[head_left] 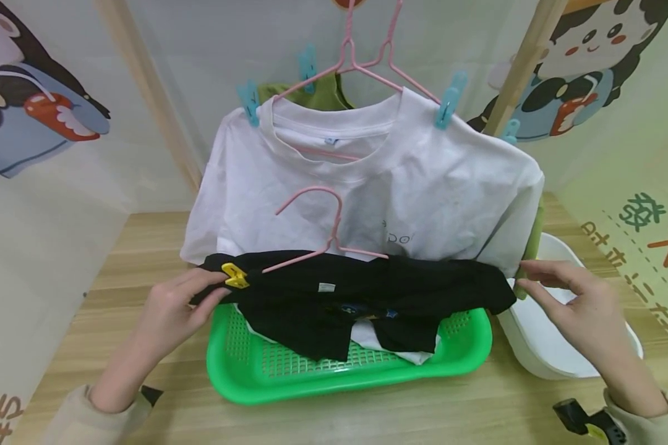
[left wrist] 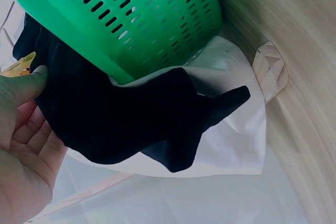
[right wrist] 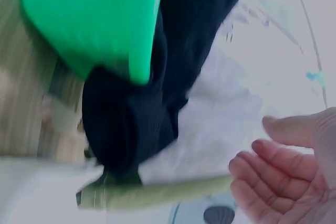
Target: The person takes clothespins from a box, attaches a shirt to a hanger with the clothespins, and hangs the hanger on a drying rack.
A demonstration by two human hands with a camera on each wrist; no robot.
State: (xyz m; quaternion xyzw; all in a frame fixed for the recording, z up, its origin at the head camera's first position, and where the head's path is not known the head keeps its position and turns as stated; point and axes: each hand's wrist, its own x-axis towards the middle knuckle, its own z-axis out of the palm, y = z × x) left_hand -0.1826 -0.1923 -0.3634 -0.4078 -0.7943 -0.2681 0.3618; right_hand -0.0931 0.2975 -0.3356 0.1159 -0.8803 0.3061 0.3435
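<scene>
A black T-shirt point(head_left: 289, 287) lies across the green basket, with a pink hanger point(head_left: 334, 232) in its neck. On its left shoulder sits a yellow clothespin point(head_left: 235, 275). My left hand point(head_left: 175, 309) pinches the shirt's left side beside that clothespin; in the left wrist view, thumb and fingers of the hand point(left wrist: 26, 145) hold the black cloth point(left wrist: 105, 108). Just off the right sleeve is my right hand point(head_left: 584, 309). Nothing is between thumb and fingers of this hand point(right wrist: 289, 166) in the right wrist view, apart from the black sleeve point(right wrist: 126, 119).
Behind hangs a white T-shirt point(head_left: 451, 191) on a pink hanger, with blue clothespins point(head_left: 449, 102) at its shoulders. A green garment point(head_left: 289, 94) hangs farther back. The green basket point(head_left: 267, 395) stands on the wooden table point(head_left: 367, 420), and a white tub point(head_left: 556, 346) is at right.
</scene>
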